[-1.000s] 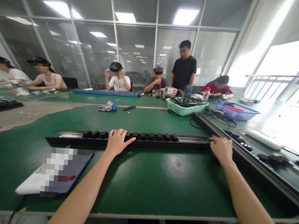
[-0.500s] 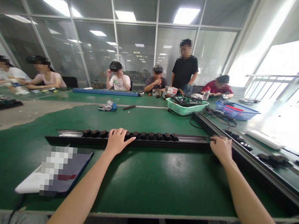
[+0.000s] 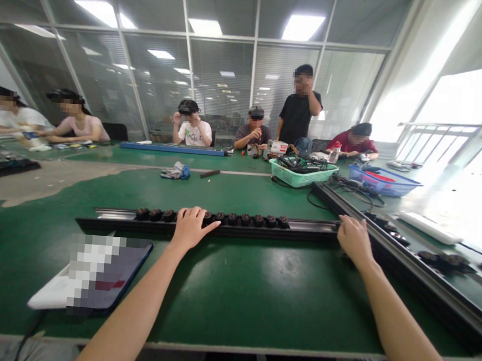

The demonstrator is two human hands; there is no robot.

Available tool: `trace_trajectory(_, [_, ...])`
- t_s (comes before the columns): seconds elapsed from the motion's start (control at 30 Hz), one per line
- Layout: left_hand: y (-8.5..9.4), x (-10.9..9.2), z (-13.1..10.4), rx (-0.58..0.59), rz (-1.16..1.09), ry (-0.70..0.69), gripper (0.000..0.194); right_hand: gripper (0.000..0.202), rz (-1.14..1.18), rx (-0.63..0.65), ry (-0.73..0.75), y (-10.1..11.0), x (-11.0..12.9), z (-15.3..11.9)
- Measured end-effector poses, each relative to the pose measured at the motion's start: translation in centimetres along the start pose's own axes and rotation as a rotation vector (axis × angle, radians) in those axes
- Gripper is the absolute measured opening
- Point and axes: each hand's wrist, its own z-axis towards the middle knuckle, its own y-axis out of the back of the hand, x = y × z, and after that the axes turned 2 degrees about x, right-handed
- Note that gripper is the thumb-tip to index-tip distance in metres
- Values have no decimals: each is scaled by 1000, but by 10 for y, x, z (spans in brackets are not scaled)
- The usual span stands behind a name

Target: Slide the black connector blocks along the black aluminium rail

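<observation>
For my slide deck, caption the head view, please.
Left hand on a black rail lined with dark round parts, right hand at its right end, above a green table.

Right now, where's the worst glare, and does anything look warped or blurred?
Head view: the window at right is blown out, whitening that side of the table, with a softer shine lower down, right of centre; head view: the glass wall looks splayed, fanning outward toward the top; head view: left hand and right hand show no obvious blur.
</observation>
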Motion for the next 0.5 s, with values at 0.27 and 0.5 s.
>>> trace_trajectory(0.27, [0,-1,0,-2,-9,4,70,49,215,13,407,-7,81,-18])
trace_trajectory(0.5, [2,-2,0,9,-18,5,72,51,148,47,556,-8,126,-38])
